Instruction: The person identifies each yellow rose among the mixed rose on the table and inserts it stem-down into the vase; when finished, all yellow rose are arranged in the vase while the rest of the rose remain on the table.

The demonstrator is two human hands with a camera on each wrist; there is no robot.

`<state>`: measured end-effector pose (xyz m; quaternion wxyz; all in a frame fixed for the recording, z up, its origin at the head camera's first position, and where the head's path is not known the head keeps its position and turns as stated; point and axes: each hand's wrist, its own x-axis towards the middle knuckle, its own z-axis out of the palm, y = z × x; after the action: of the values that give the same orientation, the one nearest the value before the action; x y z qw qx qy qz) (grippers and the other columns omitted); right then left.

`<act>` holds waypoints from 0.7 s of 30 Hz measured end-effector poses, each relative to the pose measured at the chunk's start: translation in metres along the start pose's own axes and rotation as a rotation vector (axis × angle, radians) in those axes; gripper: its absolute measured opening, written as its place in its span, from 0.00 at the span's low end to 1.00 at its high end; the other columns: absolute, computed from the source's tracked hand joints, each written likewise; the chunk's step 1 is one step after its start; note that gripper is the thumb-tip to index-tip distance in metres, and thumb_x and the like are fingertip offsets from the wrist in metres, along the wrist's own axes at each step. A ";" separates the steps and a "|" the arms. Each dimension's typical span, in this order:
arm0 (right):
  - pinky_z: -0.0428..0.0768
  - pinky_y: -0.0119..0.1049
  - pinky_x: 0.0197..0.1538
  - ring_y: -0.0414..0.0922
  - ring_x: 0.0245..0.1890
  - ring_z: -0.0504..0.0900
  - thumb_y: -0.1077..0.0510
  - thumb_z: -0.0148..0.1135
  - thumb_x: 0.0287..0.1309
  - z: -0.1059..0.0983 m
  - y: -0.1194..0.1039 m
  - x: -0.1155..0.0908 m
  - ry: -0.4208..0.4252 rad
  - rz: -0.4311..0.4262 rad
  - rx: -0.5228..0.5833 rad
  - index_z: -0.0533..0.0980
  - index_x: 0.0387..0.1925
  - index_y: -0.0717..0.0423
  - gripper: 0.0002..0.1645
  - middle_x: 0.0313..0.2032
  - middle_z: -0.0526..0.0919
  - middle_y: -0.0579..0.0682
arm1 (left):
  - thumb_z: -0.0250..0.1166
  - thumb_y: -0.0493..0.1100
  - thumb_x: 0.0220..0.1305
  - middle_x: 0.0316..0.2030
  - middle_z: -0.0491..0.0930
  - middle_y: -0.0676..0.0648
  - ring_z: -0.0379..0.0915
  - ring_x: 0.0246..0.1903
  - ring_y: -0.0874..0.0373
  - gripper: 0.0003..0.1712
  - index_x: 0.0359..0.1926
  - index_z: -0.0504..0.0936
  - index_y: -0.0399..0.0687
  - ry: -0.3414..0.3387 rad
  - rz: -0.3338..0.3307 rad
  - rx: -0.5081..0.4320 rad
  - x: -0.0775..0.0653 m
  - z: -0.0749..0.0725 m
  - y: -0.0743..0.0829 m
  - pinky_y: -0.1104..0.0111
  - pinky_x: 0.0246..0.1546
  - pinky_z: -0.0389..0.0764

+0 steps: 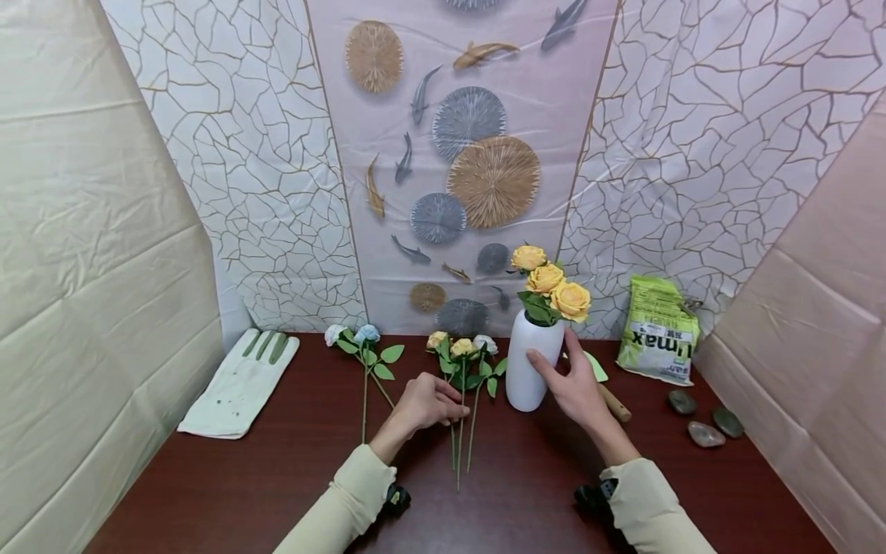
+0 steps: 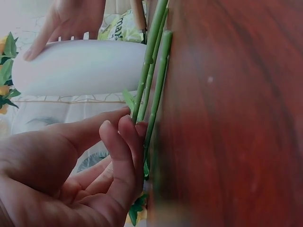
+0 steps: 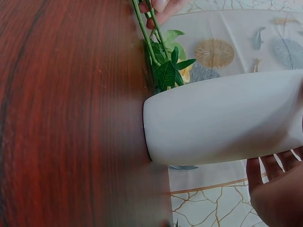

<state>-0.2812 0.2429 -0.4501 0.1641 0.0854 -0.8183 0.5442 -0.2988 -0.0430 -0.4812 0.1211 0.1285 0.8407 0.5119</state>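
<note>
My left hand pinches the green stem of a yellow rose just above the table. Beside it lie another yellow rose and a white rose, their stems pointing toward me. On the right, a white vase stands upright on the table, with several yellow roses and green leaves at its mouth. My right hand grips the vase's upper right side, thumb in front and fingers behind; its fingers show against the vase wall in the right wrist view.
A white rose and a blue rose lie left of my left hand. A white glove rests at far left. Behind my right hand is a wooden handle. A green bag and several stones sit at right.
</note>
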 end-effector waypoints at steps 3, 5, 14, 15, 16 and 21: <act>0.62 0.62 0.73 0.46 0.76 0.57 0.39 0.64 0.65 0.000 0.000 0.000 0.000 -0.001 0.000 0.50 0.78 0.37 0.48 0.75 0.60 0.45 | 0.78 0.43 0.53 0.25 0.89 0.49 0.87 0.27 0.50 0.19 0.45 0.87 0.41 -0.012 -0.007 -0.036 0.000 0.002 0.000 0.59 0.28 0.87; 0.62 0.62 0.73 0.46 0.76 0.57 0.39 0.64 0.65 0.000 0.001 0.000 0.001 -0.002 0.001 0.50 0.78 0.38 0.48 0.75 0.60 0.46 | 0.78 0.42 0.54 0.27 0.89 0.49 0.87 0.28 0.49 0.21 0.48 0.85 0.40 -0.019 -0.009 -0.069 0.000 0.002 0.000 0.59 0.30 0.87; 0.63 0.63 0.72 0.48 0.76 0.58 0.40 0.64 0.65 0.001 0.002 -0.001 0.001 -0.005 -0.005 0.50 0.78 0.39 0.49 0.75 0.60 0.48 | 0.78 0.45 0.54 0.31 0.90 0.48 0.88 0.33 0.51 0.26 0.53 0.83 0.43 -0.013 -0.002 -0.158 0.002 -0.005 0.001 0.57 0.39 0.88; 0.63 0.63 0.72 0.49 0.76 0.58 0.40 0.64 0.65 0.001 0.002 -0.001 0.003 -0.005 -0.005 0.50 0.78 0.39 0.49 0.75 0.60 0.48 | 0.78 0.45 0.54 0.32 0.90 0.48 0.88 0.34 0.50 0.26 0.54 0.83 0.44 -0.014 0.003 -0.173 0.002 -0.007 0.001 0.56 0.40 0.88; 0.63 0.64 0.72 0.49 0.76 0.57 0.40 0.64 0.65 0.001 0.002 -0.001 0.003 -0.005 -0.008 0.49 0.79 0.39 0.49 0.76 0.59 0.48 | 0.78 0.45 0.55 0.32 0.90 0.48 0.88 0.35 0.49 0.26 0.54 0.83 0.45 -0.012 0.013 -0.185 0.002 -0.008 0.002 0.55 0.41 0.88; 0.61 0.66 0.72 0.50 0.77 0.55 0.39 0.64 0.65 0.001 0.002 0.000 0.005 0.001 -0.019 0.46 0.79 0.39 0.52 0.77 0.57 0.49 | 0.77 0.47 0.56 0.34 0.90 0.49 0.87 0.40 0.45 0.21 0.51 0.86 0.52 0.026 0.090 -0.223 0.002 -0.014 0.007 0.49 0.46 0.86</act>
<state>-0.2817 0.2427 -0.4521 0.1664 0.0822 -0.8231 0.5368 -0.3051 -0.0505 -0.4693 0.1004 0.1453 0.7736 0.6086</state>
